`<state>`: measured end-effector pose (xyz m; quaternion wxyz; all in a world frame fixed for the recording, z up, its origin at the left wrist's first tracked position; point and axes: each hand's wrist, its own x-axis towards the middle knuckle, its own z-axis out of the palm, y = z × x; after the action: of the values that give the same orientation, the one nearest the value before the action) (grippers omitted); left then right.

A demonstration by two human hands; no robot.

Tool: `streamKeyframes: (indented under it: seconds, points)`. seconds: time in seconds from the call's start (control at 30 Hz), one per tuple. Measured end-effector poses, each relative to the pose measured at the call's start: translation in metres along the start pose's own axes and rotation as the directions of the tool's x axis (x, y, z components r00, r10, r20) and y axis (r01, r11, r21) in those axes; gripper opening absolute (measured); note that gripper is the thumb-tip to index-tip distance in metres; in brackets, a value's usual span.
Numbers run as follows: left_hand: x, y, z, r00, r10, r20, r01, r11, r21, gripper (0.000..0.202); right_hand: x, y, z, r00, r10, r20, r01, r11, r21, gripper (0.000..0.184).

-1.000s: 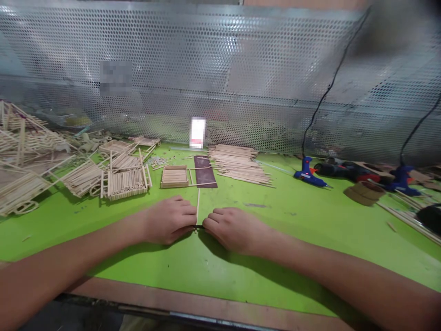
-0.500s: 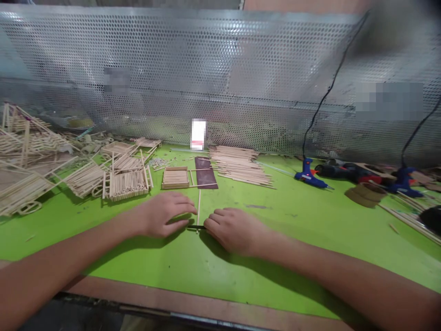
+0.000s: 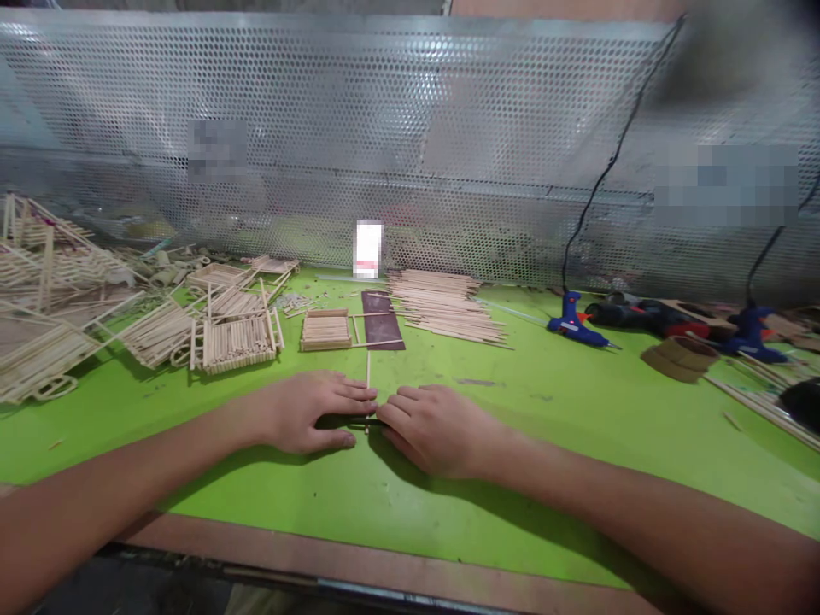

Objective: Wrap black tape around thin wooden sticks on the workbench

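Note:
My left hand (image 3: 311, 412) lies flat on the green tabletop, fingers stretched out and thumb apart, its fingertips over a thin wooden stick (image 3: 368, 369). The stick points away from me, and a short end shows below the fingers. My right hand (image 3: 439, 430) is closed around a thin dark blade (image 3: 360, 421), whose handle, if any, is hidden in the fist. This blade crosses the stick near its close end. Just beyond the stick's far end is a dark brown rectangular sheet (image 3: 383, 329) with thin sticks across it.
A small stick-built box (image 3: 326, 330) stands beside the sheet. Stick-built carts (image 3: 237, 340) crowd the left, and loose sticks (image 3: 448, 303) lie behind. At right are a blue glue gun (image 3: 576, 325) with its cord, a brown ring-shaped piece (image 3: 680, 357) and a second glue gun (image 3: 752, 335).
My left hand has come down and slightly right, its fingers now flat over the stick. The stick has shifted slightly left. My right hand has barely moved and keeps the blade.

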<state>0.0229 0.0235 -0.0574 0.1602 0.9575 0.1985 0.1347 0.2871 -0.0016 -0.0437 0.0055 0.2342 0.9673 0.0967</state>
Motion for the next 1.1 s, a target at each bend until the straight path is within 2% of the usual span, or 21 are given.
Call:
streamKeyframes:
  seconds: [0.13, 0.3, 0.57, 0.8, 0.97, 1.1]
  points:
    - [0.0009, -0.0005, -0.0013, 1.000, 0.019, 0.008, -0.019, 1.000, -0.004, 0.047, -0.0012, 0.0025, 0.0009, 1.000, 0.010, 0.024, -0.009, 1.000, -0.009, 0.016]
    - [0.0006, -0.0012, -0.0026, 0.999, 0.023, 0.034, -0.023, 1.000, 0.018, 0.049, -0.0015, 0.0028, 0.0007, 0.999, 0.036, -0.004, -0.037, 0.999, -0.019, 0.017]
    - [-0.0028, -0.0020, -0.0031, 1.000, 0.028, 0.005, -0.029, 0.999, 0.020, 0.045, -0.0014, 0.0035, 0.0005, 1.000, 0.020, -0.012, -0.020, 1.000, 0.001, 0.016]
    - [-0.0014, -0.0017, -0.0015, 0.999, 0.030, -0.020, -0.030, 0.999, 0.023, 0.043, -0.0016, 0.0032, -0.0022, 0.999, 0.037, 0.030, -0.037, 0.999, 0.004, 0.017]
    - [0.0010, 0.0008, 0.0030, 0.995, 0.020, -0.101, -0.005, 0.989, 0.147, 0.041, -0.0001, 0.0042, -0.0028, 0.999, 0.029, 0.038, -0.029, 0.999, 0.021, 0.013]
    - [0.0053, 0.0048, 0.0062, 0.986, 0.102, -0.132, -0.049, 0.935, 0.352, 0.027, 0.0009, 0.0063, -0.0010, 1.000, -0.001, 0.029, 0.000, 0.999, 0.039, 0.010]
